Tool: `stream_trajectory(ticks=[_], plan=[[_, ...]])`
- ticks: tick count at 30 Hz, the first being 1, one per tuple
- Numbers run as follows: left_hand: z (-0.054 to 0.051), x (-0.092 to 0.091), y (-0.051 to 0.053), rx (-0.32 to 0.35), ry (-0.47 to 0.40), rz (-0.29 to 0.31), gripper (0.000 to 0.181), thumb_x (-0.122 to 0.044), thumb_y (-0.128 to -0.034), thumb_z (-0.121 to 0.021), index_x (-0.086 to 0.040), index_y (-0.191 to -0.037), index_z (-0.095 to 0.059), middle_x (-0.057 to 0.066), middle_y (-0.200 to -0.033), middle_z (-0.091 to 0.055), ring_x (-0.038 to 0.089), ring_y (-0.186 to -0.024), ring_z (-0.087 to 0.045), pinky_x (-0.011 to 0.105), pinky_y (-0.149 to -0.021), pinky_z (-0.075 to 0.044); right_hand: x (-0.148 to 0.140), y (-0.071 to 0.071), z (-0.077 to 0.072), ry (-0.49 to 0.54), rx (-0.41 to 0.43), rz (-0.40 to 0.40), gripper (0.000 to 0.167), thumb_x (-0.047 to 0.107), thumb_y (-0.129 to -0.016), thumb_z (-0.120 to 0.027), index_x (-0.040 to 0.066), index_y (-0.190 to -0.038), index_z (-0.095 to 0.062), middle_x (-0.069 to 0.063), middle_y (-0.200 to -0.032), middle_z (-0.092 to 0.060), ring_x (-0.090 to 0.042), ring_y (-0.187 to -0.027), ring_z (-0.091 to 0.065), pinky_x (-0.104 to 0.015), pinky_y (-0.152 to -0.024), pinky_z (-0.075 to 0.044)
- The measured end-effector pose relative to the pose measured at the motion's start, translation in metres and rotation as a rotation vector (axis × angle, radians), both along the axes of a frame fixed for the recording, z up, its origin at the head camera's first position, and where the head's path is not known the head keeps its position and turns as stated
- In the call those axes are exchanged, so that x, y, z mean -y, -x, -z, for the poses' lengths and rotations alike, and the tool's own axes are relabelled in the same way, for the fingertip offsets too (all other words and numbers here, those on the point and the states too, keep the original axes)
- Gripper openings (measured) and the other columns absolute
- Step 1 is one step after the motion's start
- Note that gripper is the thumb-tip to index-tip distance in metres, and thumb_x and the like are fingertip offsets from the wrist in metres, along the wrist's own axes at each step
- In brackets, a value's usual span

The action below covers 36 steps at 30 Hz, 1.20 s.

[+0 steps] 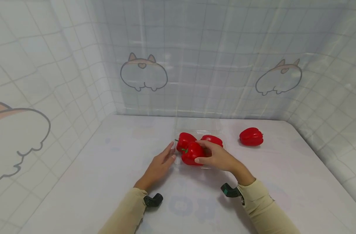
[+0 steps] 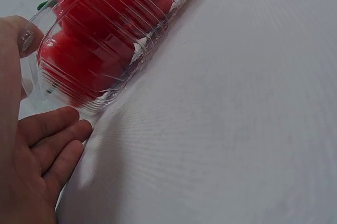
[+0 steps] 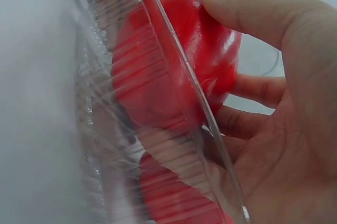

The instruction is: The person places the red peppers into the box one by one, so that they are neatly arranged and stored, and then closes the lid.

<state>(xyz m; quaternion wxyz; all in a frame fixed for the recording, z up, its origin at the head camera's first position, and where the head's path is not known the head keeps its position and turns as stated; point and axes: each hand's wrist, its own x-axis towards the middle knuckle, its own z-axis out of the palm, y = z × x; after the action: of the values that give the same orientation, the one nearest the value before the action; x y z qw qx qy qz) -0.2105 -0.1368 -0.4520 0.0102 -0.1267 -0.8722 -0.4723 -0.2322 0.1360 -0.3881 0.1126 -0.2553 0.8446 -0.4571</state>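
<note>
Two red peppers (image 1: 185, 139) sit at ten and two o'clock in the clear box (image 3: 198, 95); the right hand (image 1: 217, 156) grips a third pepper (image 1: 192, 155) at seven, the left hand (image 1: 158, 167) sits wide, fingers straight, at eight, and (look over there!) a loose pepper (image 1: 251, 136) lies at three.

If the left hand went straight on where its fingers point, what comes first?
Likely the left wall of the clear plastic container, with a red bell pepper behind it; the left hand looks very close, though exact contact is unclear.
</note>
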Motion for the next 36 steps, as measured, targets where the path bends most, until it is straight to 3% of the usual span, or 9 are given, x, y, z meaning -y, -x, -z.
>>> stream_trajectory(ticks=[17, 36], plan=[[-0.003, -0.001, -0.002, 0.012, -0.013, 0.002, 0.062, -0.036, -0.104, -0.052, -0.032, -0.16, -0.026, 0.001, -0.148, -0.052, 0.019, -0.135, -0.05, 0.045, -0.11, -0.041, 0.008, -0.002, 0.007, -0.044, -0.072, -0.033, 0.077, 0.034, -0.084, -0.081, 0.013, -0.15, -0.046, -0.003, -0.137, -0.056, -0.024, -0.122, -0.054, -0.039, -0.089, -0.057], [-0.002, -0.002, -0.001, 0.03, -0.014, -0.003, 0.063, -0.037, -0.1036, -0.053, -0.035, -0.16, -0.025, 0.001, -0.15, -0.05, 0.02, -0.137, -0.048, 0.047, -0.109, -0.042, 0.01, -0.002, 0.012, -0.063, -0.081, -0.006, 0.078, 0.035, -0.082, -0.083, 0.015, -0.149, -0.047, -0.002, -0.135, -0.057, -0.024, -0.12, -0.054, -0.039, -0.087, -0.058]])
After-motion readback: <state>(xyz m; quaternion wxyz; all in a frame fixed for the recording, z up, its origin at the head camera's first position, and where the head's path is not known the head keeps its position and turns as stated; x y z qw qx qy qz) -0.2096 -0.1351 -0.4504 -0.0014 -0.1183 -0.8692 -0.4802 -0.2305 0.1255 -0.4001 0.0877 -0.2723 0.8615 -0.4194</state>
